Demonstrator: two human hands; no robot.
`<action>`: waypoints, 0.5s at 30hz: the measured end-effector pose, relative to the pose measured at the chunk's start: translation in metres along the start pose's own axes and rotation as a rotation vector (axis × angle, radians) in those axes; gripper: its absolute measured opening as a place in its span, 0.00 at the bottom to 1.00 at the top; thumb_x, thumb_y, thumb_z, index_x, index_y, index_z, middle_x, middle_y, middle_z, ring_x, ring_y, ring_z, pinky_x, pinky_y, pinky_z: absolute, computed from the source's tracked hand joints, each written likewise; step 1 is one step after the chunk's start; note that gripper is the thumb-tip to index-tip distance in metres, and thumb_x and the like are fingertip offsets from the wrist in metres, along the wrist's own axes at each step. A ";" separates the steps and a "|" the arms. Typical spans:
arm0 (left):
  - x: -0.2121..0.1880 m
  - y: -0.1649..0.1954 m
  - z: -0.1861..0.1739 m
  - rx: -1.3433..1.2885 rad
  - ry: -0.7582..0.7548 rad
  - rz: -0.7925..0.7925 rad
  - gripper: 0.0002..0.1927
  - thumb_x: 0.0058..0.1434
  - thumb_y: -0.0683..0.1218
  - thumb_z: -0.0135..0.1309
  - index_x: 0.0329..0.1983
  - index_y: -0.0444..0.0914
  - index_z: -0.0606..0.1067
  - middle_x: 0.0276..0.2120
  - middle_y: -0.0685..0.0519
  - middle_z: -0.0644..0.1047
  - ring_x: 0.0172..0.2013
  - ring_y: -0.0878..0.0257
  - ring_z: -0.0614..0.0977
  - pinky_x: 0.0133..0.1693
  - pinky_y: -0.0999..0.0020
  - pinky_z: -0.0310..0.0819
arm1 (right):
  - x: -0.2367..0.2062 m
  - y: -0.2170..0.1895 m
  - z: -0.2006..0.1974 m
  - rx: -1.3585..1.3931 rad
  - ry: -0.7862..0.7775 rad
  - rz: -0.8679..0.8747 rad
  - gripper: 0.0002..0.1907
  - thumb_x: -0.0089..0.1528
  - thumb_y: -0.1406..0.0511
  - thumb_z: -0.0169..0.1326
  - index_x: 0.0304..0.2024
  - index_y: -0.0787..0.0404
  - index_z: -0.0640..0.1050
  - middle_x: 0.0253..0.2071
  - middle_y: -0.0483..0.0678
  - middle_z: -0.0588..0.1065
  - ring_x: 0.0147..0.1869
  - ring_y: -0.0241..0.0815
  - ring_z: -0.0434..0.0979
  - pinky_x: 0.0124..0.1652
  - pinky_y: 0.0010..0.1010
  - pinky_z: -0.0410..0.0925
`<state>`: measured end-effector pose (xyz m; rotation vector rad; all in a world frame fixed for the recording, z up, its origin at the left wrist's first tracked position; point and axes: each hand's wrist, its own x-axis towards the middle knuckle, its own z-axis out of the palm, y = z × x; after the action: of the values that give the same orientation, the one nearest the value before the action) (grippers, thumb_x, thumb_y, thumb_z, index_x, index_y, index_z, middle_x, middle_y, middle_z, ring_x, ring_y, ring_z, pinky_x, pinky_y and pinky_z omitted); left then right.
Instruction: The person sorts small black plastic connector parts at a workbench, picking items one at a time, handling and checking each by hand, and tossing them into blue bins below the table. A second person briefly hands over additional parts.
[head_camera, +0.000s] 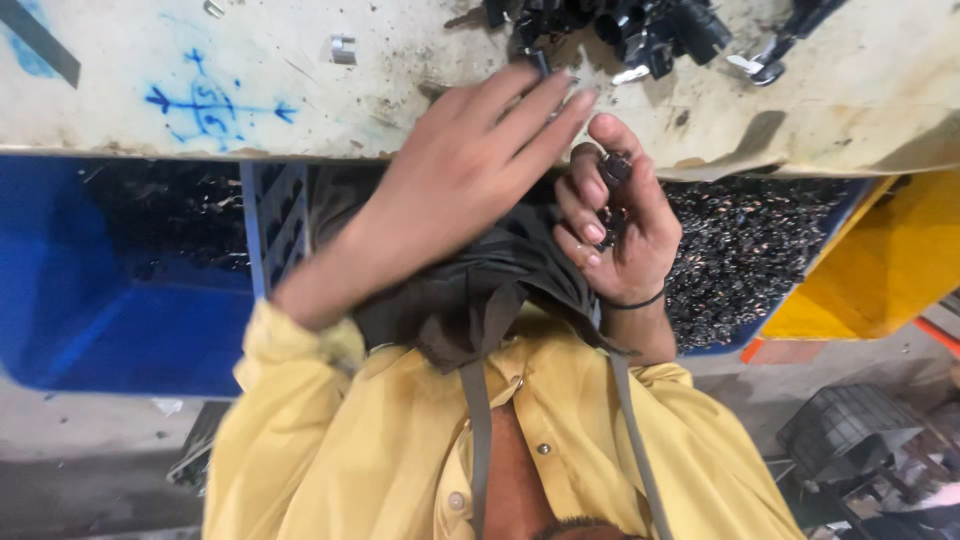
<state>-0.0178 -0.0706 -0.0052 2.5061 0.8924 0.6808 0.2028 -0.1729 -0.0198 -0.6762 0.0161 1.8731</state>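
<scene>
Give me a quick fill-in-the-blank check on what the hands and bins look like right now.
1. The right hand pinches a small ____ part between thumb and fingers.
2. The left hand is open, its fingertips reaching toward the worn ____ worktop.
3. The bin under the left arm is ____ in colour.
4. The person's shirt is ____.

Missing words: black; white; blue; yellow

Even, fairly bright overhead light, no hard glare. Soft shadow under bench edge (300, 155), blue bin (120, 300) interior dark. Motion blur on left hand (450, 190); right hand (620, 235) sharper. Slight wide-angle stretch at corners, lower edge soft.
</scene>
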 end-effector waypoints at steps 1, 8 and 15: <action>0.018 -0.006 0.014 0.071 -0.009 0.034 0.22 0.62 0.41 0.54 0.60 0.30 0.75 0.53 0.47 0.78 0.58 0.53 0.74 0.52 0.61 0.70 | 0.000 0.000 0.001 -0.044 -0.004 -0.043 0.20 0.75 0.57 0.48 0.65 0.58 0.67 0.44 0.47 0.74 0.31 0.29 0.64 0.24 0.17 0.60; 0.027 -0.033 -0.002 -0.363 0.013 -0.024 0.19 0.64 0.47 0.58 0.57 0.39 0.73 0.51 0.55 0.77 0.54 0.63 0.77 0.54 0.67 0.72 | -0.007 0.010 -0.017 0.012 -0.129 -0.166 0.14 0.71 0.59 0.58 0.53 0.56 0.69 0.48 0.47 0.75 0.32 0.27 0.66 0.23 0.13 0.60; -0.028 0.035 0.011 -1.430 0.086 -0.516 0.26 0.70 0.47 0.59 0.67 0.36 0.66 0.42 0.51 0.74 0.39 0.64 0.76 0.42 0.71 0.70 | -0.004 0.023 -0.001 -0.529 -0.006 -0.590 0.14 0.69 0.59 0.60 0.51 0.54 0.71 0.48 0.58 0.82 0.25 0.35 0.74 0.23 0.21 0.66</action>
<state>-0.0138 -0.1163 -0.0047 0.9475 0.6299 0.8062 0.1838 -0.1858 -0.0256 -0.9130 -0.6358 1.3018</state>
